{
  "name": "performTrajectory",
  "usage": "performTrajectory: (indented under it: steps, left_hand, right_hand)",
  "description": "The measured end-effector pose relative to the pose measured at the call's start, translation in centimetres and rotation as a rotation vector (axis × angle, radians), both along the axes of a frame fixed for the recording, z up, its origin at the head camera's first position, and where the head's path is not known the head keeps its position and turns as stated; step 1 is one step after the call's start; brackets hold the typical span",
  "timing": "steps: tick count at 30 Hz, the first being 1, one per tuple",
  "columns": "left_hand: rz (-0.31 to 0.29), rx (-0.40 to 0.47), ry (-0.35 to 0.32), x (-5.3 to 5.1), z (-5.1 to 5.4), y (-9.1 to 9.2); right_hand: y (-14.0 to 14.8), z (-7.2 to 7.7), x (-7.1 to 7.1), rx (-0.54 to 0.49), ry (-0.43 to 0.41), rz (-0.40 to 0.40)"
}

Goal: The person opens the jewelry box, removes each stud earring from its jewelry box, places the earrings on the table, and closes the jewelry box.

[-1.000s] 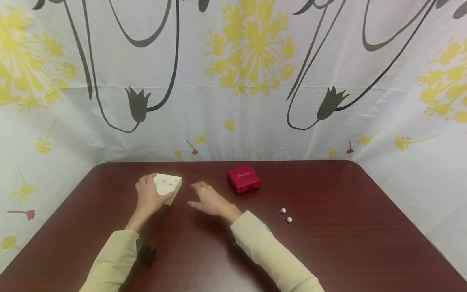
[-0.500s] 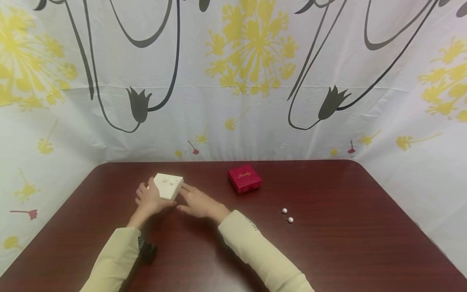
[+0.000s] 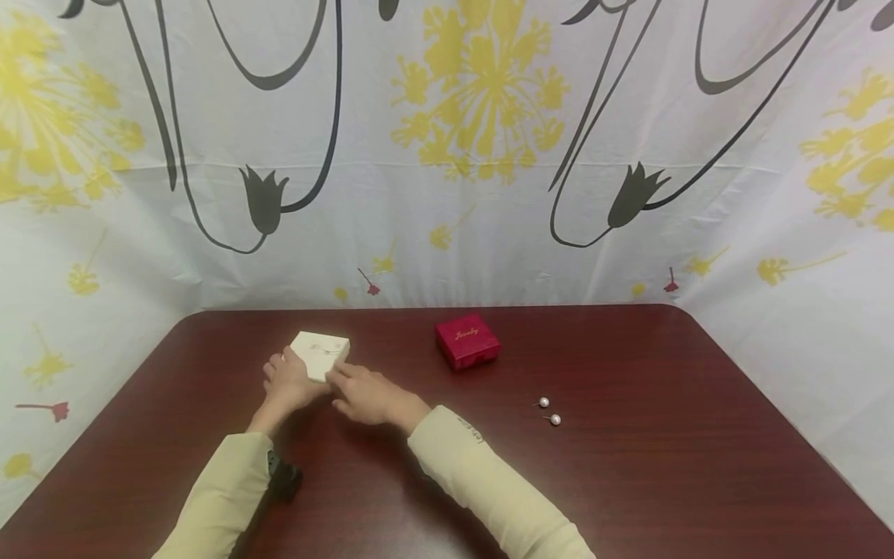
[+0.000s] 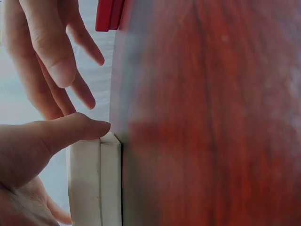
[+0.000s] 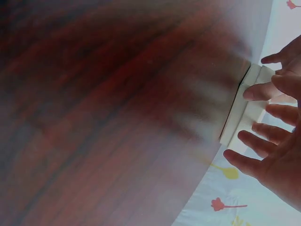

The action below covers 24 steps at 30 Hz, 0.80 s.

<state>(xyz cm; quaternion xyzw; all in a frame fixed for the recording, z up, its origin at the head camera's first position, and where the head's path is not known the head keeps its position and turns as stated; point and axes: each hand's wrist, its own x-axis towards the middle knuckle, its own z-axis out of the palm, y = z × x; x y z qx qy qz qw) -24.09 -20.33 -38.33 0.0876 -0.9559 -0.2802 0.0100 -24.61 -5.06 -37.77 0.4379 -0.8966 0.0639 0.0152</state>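
A small white cardboard jewelry box (image 3: 320, 353) with a faint printed design sits on the left part of the table. My left hand (image 3: 285, 388) grips it, thumb along the near side and fingers at its left. In the left wrist view the thumb presses near the seam between lid and base of the white box (image 4: 87, 181), which looks closed. My right hand (image 3: 370, 396) is at the box's near right corner; in the right wrist view its fingers (image 5: 244, 162) are spread and loosely bent. Whether they touch the box I cannot tell.
A red box (image 3: 467, 341) with gold lettering stands near the back middle of the dark wooden table (image 3: 628, 466). Two pearl stud earrings (image 3: 555, 420) lie to the right of centre. A patterned white curtain (image 3: 447, 217) hangs behind the table.
My right hand has come left, from well apart to the white box's right side. My left hand has shifted its hold toward the box's near edge, and the box has turned slightly.
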Motion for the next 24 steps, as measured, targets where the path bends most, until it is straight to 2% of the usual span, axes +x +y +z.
performTrajectory:
  steps: [6, 13, 24]
  left_hand:
    - [-0.024, -0.034, 0.040, 0.1, -0.1, 0.1]
    - [-0.070, -0.089, 0.059, 0.0, -0.4, 0.4]
    - [-0.199, -0.163, 0.100, 0.2, -0.1, 1.0]
  right_hand:
    - [0.2, 0.0, 0.0, -0.004, -0.050, -0.045]
    - [0.7, -0.2, -0.2, -0.070, -0.046, -0.045]
    - [2.3, -0.5, -0.7, -0.136, -0.088, -0.097]
